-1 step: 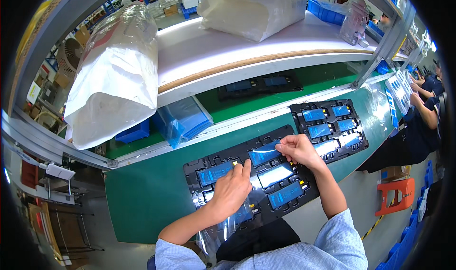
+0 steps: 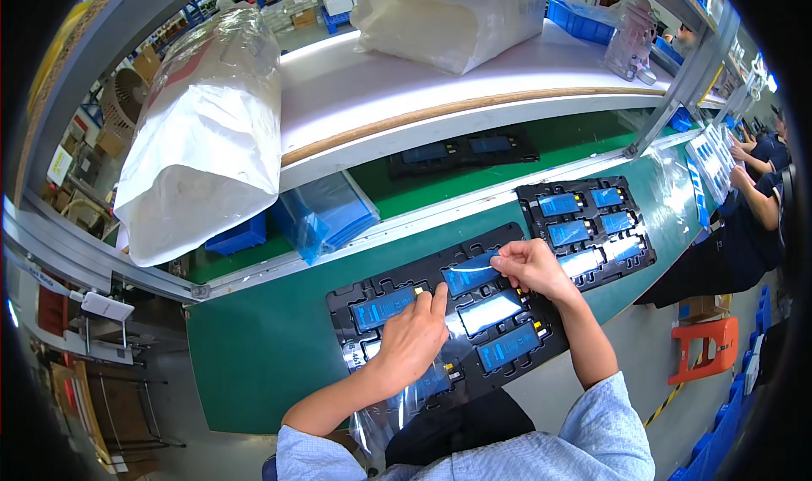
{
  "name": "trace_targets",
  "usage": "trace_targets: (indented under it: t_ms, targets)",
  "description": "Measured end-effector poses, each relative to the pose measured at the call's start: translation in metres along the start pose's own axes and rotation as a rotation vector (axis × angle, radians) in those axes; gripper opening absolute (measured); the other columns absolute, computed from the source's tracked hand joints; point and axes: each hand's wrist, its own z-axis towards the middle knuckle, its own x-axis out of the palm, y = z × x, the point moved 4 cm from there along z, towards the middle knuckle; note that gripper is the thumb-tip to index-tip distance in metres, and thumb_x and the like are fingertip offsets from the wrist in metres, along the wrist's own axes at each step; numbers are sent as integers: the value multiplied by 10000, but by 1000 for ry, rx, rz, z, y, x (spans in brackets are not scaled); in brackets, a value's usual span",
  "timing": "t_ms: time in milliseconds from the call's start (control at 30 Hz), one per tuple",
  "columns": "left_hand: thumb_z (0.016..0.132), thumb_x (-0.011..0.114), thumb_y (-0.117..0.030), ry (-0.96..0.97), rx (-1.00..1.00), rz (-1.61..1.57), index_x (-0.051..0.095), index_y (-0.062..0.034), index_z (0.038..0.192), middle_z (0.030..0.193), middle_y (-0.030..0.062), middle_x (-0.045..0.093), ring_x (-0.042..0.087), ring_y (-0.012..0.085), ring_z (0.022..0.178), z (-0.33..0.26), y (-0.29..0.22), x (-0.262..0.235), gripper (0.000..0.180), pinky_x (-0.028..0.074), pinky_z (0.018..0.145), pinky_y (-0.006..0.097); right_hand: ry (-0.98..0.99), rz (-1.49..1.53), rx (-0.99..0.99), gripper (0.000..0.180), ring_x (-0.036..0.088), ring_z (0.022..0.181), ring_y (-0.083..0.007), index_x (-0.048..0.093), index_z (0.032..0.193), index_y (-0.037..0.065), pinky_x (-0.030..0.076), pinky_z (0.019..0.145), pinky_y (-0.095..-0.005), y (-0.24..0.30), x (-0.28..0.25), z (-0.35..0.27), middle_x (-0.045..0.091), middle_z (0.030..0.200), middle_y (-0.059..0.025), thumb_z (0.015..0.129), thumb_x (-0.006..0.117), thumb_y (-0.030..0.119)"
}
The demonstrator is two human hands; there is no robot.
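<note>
A black moulded tray (image 2: 345, 297) lies on the green belt in front of me, holding several flat blue rectangular parts. My left hand (image 2: 414, 333) rests on the tray, its forefinger pressing near the top edge of a blue part (image 2: 382, 307). My right hand (image 2: 531, 266) pinches the right end of a thin clear-blue film strip (image 2: 470, 270) lifted over the tray's upper middle pocket. More clear film (image 2: 385, 418) hangs off the tray's near edge toward my lap.
A second black tray (image 2: 529, 195) with blue parts sits to the right on the belt. A stack of blue film sheets (image 2: 326, 215) lies behind. White plastic bags (image 2: 207, 134) rest on the shelf above. Another person (image 2: 757, 202) works at far right; an orange stool (image 2: 706, 341) stands below.
</note>
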Motion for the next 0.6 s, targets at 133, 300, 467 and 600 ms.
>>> trace_targets:
  t_ms: [133,300,467,600]
  targets:
    - [832,606,-145,35,36,29,461,-53,1334,932,169,520,631,313,819,1,-4,-4,530,542,640,394,-9,-21,-3,211,528,511,-50,660,862,-37,403,460,-207,1,0,0,598,617,-6,863,688,172]
    - [823,611,-141,29,47,43,485,-64,1320,937,177,514,632,316,820,1,-3,-1,518,542,637,395,-57,-72,-25,212,558,517,-63,663,863,-48,442,472,-217,-4,2,3,625,633,-28,848,696,161]
    - [817,611,-137,25,51,55,484,-60,1321,943,182,517,633,321,820,2,-3,-2,525,540,636,396,-100,-149,-61,218,583,531,-73,672,851,-62,465,489,-229,0,3,1,646,640,-50,832,696,154]
    - [814,613,-138,13,58,65,486,-60,1320,935,181,520,633,323,817,2,-4,-1,527,539,637,397,-163,-222,-128,222,628,562,-118,685,839,-58,501,539,-265,-2,5,3,667,650,-97,801,709,160]
